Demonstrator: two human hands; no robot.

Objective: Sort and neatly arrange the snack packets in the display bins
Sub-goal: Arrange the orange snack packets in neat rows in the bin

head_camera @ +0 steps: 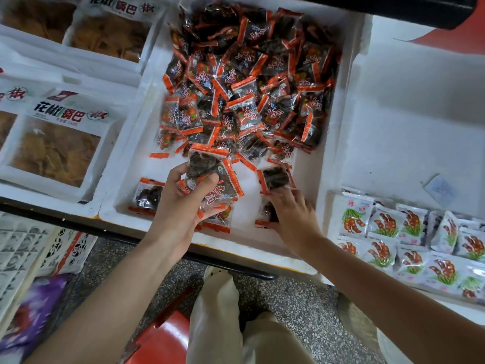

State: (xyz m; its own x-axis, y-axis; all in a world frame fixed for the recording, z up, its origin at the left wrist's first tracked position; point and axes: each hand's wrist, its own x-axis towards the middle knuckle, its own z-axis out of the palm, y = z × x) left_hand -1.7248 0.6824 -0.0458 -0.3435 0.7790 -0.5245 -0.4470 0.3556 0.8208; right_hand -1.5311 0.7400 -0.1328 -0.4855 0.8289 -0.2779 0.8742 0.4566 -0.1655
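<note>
A white foam bin [123, 206] holds a heap of small clear packets with orange-red edges and dark snack inside [246, 82]. My left hand [181, 206] grips a bunch of several such packets [210, 177] above the bin's near part. My right hand [291, 214] reaches down at the near right of the bin, fingertips pinching an upright packet [275, 178], with another packet [265, 214] partly hidden beneath the hand. A single packet [148, 195] lies flat at the near left, and another [219, 219] lies under my left hand.
To the left, bins hold large white bags of golden crisps [57, 143]. To the right, a white bin [409, 119] has rows of white packets with red-and-green prints [409, 232] along its near side. Below are speckled floor, a red stool [168, 337] and my trouser legs.
</note>
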